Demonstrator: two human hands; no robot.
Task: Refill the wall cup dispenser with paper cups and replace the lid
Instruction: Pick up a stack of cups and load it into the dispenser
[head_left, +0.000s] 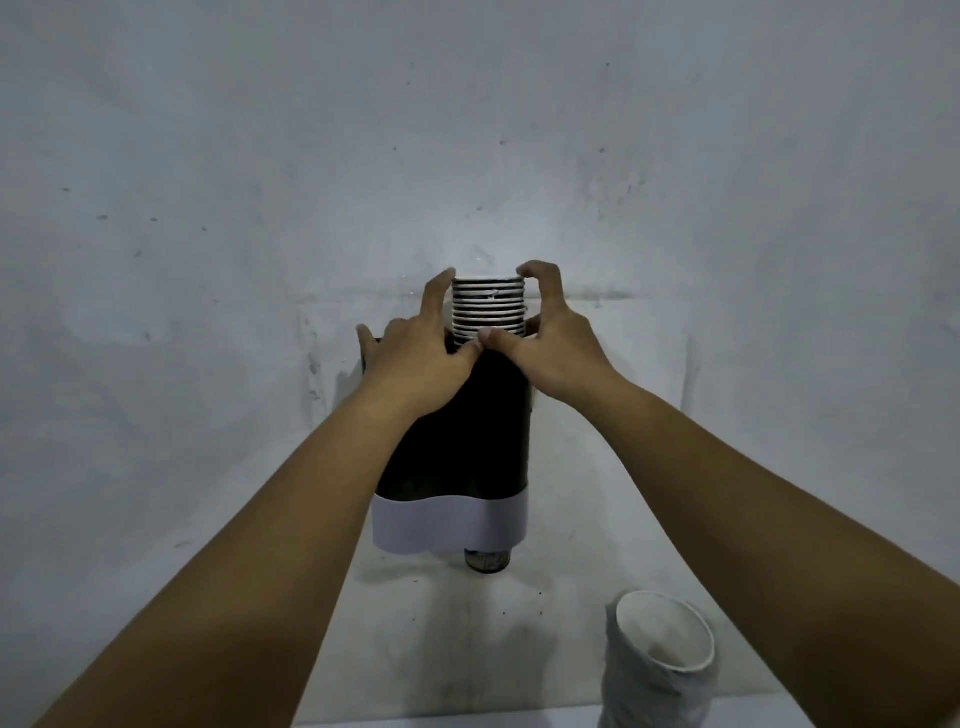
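Observation:
A dark cup dispenser (457, 441) with a white lower band hangs on the wall at the centre. A stack of paper cups (488, 306) sticks out of its open top, showing several white rims. My left hand (421, 353) holds the stack's left side, with the forefinger up along the rims and the thumb in front. My right hand (550, 338) grips the stack's right side, fingers curled over the top rim and thumb at the front. The bottom of one cup (485, 560) pokes out below the white band. No lid is in view.
A second stack of white paper cups (660, 665) stands at the lower right, mouth up, on a pale surface (467, 719) along the bottom edge. A grey, scuffed wall (467, 130) fills the background.

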